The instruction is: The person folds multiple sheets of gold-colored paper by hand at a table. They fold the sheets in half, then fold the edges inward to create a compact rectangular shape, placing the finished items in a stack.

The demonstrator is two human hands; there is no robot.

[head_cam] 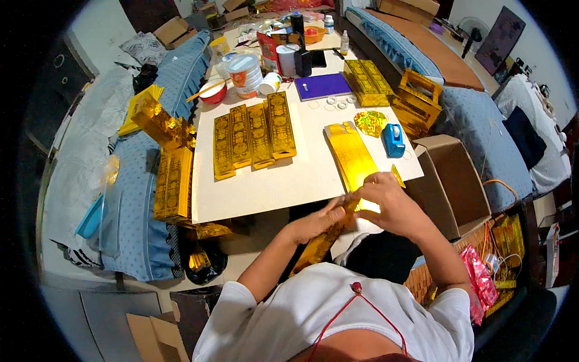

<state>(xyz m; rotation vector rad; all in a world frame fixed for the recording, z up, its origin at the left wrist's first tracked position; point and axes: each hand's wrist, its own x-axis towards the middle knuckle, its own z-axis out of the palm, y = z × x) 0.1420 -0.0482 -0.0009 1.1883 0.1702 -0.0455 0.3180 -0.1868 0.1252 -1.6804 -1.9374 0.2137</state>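
Observation:
A long, narrow gold foil card carton (316, 251) with dark printed patterns slants between my lap and the table's front edge. My left hand (316, 221) grips it near its upper end. The fingers of my right hand (391, 203) meet that same end; the exact contact is partly hidden by the fingers. Just beyond my right hand lies a stack of flat gold card blanks (353, 149), plain side up. Several patterned gold cartons (253, 135) rest side by side on the left part of the white tabletop (312, 172).
A blue tape dispenser (394, 142), crumpled gold foil (371, 123) and a purple book (323, 87) lie on the right. Tubs (245, 74) and a red bowl (213, 92) stand farther back. An open cardboard box (452, 190) flanks the table's right edge; gold cartons (172, 183) are stacked left.

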